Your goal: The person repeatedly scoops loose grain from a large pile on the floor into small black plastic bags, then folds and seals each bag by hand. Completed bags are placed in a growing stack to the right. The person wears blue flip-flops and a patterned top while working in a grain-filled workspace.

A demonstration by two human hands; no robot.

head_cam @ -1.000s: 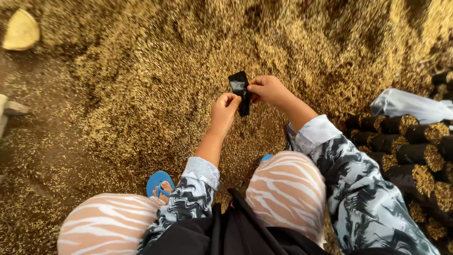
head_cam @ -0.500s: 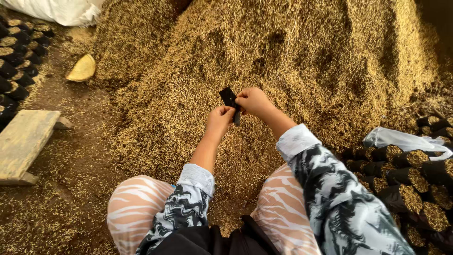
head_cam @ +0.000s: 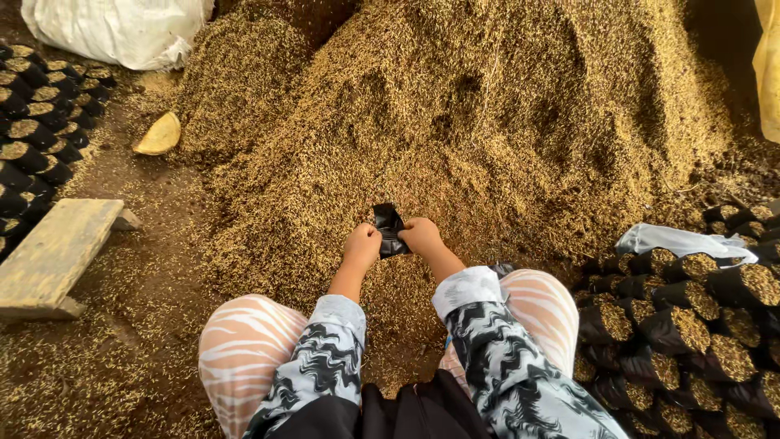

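Observation:
A small black plastic bag [head_cam: 387, 228] is held between both hands, just above the foot of a big heap of golden husks [head_cam: 455, 130]. My left hand [head_cam: 362, 245] grips the bag's left edge and my right hand [head_cam: 421, 235] grips its right edge. The bag looks crumpled, and I cannot tell if anything is in it. My knees in striped trousers show at the bottom of the view.
Several filled black bags [head_cam: 691, 325] stand in rows at the right, with a pale plastic sheet [head_cam: 674, 241] on them. More filled bags [head_cam: 36, 114] stand at the far left. A low wooden stool [head_cam: 53, 252], a yellow scoop-like piece [head_cam: 158, 134] and a white sack [head_cam: 114, 28] lie at the left.
The camera has tilted up and pulled back, showing more of the heap. Both hands have dropped lower toward the husks with the black bag still between them.

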